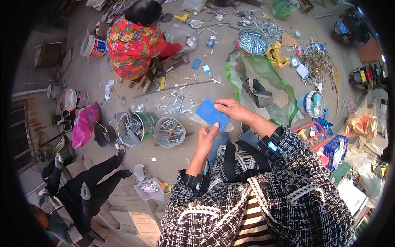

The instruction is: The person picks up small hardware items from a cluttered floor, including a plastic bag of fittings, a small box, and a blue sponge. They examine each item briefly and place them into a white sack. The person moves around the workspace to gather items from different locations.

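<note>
Holding the flat blue box (212, 114) level over the floor (173, 158), the right hand (233, 110) pinches its far edge with closed fingers while the left hand (207, 138) props the near edge with fingers loosely curled; a steadier job, I judge, would keep both grips at opposite edges so it cannot tip toward the two metal buckets of bolts (169, 131) just beside it. Whatever lies under the box, a clear bag perhaps, is hard to make out, and the left fingertips are hidden behind it.
</note>
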A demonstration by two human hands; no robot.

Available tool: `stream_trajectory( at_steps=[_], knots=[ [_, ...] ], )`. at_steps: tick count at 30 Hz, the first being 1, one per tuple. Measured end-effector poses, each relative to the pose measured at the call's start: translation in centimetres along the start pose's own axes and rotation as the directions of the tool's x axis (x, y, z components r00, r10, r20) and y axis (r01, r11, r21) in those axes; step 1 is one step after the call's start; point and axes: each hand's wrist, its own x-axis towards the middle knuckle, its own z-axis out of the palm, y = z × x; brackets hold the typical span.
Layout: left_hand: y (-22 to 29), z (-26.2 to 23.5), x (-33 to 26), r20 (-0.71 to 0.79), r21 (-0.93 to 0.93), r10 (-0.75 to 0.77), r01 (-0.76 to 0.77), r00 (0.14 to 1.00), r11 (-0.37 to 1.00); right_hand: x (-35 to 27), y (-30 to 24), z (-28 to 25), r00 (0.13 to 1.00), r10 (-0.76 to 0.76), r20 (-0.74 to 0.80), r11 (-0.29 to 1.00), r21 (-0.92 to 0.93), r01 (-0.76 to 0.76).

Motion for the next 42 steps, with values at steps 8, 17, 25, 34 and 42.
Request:
stream_trajectory(
  at_steps=[8, 17, 25, 34, 42],
  knots=[
    [-0.3, -0.2, 0.1, 0.042, -0.033, -0.003, 0.004, 0.999, 0.999, 0.1, 0.0, -0.3, 1.000, -0.008, 0.001, 0.998, -0.055, 0.008],
    [0.0, 0.1, 0.2, 0.047, -0.020, -0.031, 0.032, 0.998, 0.999, 0.1, 0.3, -0.5, 1.000, -0.023, 0.005, 0.994, -0.103, 0.023],
    [0.0, 0.5, 0.3, 0.036, 0.019, -0.050, 0.049, 0.998, 0.999, -0.2, 0.3, -0.6, 0.999, -0.022, -0.030, 0.994, -0.109, 0.019],
    [0.1, 0.8, 0.3, 0.059, 0.017, -0.031, 0.030, 0.998, 0.999, -0.7, -0.3, -0.8, 0.998, -0.029, -0.046, 0.994, -0.111, 0.024],
    [0.4, 1.1, 0.3, 0.056, 0.007, -0.037, 0.037, 0.998, 0.999, -0.7, 0.0, -1.0, 0.998, -0.054, -0.028, 0.996, -0.078, 0.052]
  ],
)
